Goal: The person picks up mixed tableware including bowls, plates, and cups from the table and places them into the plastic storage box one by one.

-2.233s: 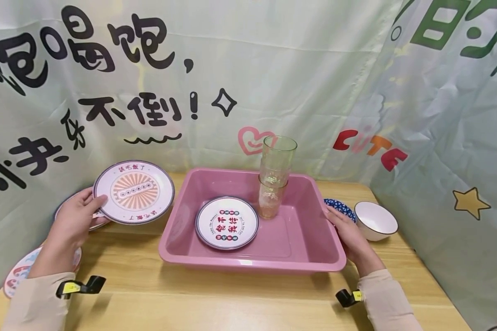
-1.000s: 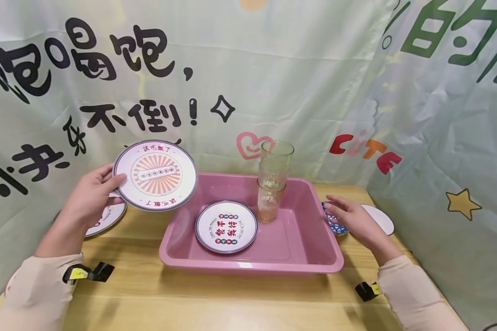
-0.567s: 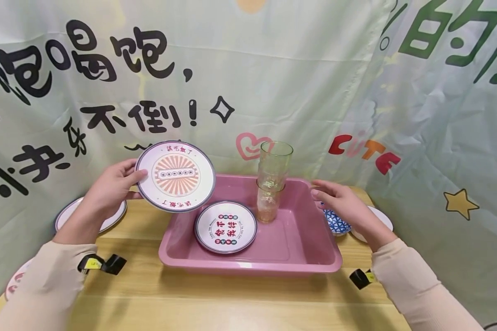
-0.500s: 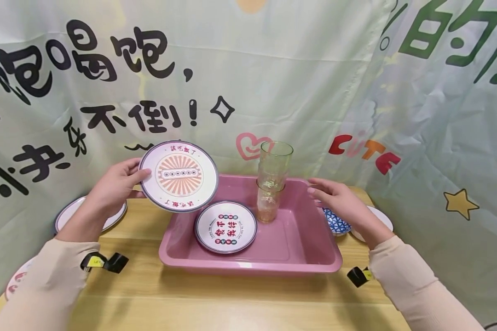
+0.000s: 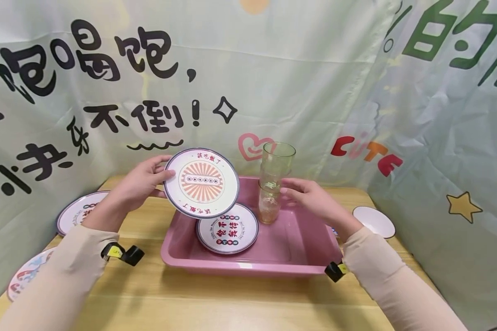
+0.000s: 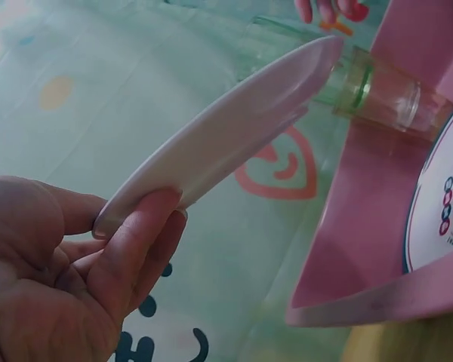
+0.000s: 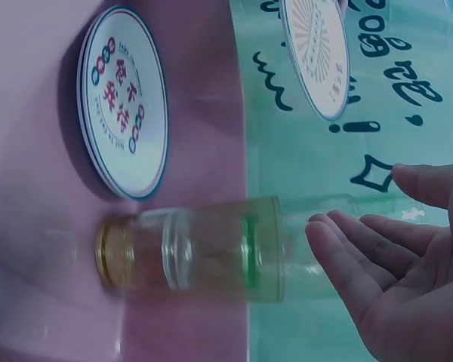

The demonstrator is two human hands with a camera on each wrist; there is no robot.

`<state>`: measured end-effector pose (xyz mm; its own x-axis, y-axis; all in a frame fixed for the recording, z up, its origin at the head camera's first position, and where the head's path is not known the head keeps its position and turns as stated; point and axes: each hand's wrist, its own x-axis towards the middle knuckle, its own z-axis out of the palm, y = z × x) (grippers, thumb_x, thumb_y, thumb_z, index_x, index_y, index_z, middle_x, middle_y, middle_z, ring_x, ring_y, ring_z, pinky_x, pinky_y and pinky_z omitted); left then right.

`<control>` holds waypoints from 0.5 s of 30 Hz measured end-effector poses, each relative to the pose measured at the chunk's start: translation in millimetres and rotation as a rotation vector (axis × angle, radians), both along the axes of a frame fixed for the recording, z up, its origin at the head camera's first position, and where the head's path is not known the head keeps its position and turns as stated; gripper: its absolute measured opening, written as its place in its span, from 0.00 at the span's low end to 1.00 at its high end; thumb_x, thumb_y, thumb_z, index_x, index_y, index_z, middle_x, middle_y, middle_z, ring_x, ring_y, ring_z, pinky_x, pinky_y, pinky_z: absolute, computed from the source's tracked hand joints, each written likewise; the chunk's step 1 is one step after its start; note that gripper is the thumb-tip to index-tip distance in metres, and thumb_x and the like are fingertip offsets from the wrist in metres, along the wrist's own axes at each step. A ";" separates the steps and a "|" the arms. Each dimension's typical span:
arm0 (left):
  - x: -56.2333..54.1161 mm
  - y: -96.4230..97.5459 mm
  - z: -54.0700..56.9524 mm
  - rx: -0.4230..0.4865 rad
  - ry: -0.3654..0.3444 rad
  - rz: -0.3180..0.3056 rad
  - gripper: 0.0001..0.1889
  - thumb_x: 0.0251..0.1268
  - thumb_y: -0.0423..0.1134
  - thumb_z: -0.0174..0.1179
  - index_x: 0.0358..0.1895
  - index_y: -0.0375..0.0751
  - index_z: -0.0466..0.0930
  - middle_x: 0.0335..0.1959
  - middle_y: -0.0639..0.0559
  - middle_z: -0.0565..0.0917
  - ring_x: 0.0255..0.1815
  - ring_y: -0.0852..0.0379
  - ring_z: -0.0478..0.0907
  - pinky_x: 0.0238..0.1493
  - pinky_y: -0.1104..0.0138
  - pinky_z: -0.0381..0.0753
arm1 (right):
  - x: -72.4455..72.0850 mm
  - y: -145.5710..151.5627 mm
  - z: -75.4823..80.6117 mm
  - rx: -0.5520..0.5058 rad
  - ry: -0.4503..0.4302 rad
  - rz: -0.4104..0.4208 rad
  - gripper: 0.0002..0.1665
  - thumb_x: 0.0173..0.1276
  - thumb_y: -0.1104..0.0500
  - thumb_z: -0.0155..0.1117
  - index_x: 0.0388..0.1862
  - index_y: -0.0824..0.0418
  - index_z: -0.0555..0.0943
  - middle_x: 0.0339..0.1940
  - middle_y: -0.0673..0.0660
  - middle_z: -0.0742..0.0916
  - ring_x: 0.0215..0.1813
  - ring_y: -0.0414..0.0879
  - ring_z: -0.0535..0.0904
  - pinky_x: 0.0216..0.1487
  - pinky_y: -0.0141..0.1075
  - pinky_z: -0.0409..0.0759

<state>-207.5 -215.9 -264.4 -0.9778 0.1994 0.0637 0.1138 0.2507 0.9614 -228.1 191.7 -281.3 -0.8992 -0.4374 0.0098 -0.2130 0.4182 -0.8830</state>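
My left hand (image 5: 142,184) pinches the left edge of a white plate (image 5: 203,184) with an orange sunburst print, thumb on its face and fingers behind. It is tilted up above the left part of a pink tub (image 5: 248,266). Inside the tub lies a white plate (image 5: 228,236) with red lettering, partly overlapped by the held one; the right wrist view shows doubled rims there. Two stacked glasses, the upper greenish glass (image 5: 278,161) set in the lower amber glass (image 5: 269,209), stand upright at the tub's back. Beside them my right hand (image 7: 408,256) has its fingers extended, holding nothing.
A lettered plate (image 5: 74,216) lies at the left, and a colourful patterned plate (image 5: 26,276) sits nearer the left front edge. To the tub's right is a white bowl (image 5: 374,221). A blue-patterned dish is mostly hidden behind my right wrist. Fabric walls (image 5: 335,92) enclose the table.
My left hand has carried the sunburst plate rightward, from beside the tub to over it. My right hand has left the tub's right rim and moved left to the glasses.
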 end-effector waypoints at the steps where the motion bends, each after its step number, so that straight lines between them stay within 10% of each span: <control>1: -0.9 1.8 -0.5 0.001 -0.003 -0.007 0.29 0.77 0.34 0.49 0.76 0.36 0.52 0.52 0.35 0.76 0.38 0.58 0.80 0.36 0.63 0.86 | -1.1 -3.2 -1.0 -0.004 -0.010 0.001 0.31 0.76 0.56 0.57 0.73 0.67 0.64 0.60 0.71 0.79 0.53 0.56 0.82 0.53 0.44 0.82; 15: -21.1 26.3 -11.5 0.036 -0.087 -0.076 0.26 0.76 0.34 0.48 0.74 0.36 0.56 0.50 0.36 0.75 0.39 0.53 0.79 0.35 0.63 0.86 | -13.7 -43.8 -13.7 -0.102 -0.147 0.001 0.29 0.78 0.58 0.51 0.73 0.68 0.64 0.60 0.69 0.80 0.58 0.61 0.79 0.55 0.44 0.81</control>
<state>-228.6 -189.6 -275.9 -0.9621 0.2725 -0.0124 0.0467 0.2093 0.9767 -241.8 147.8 -295.0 -0.8939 -0.4416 -0.0771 -0.0792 0.3248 -0.9424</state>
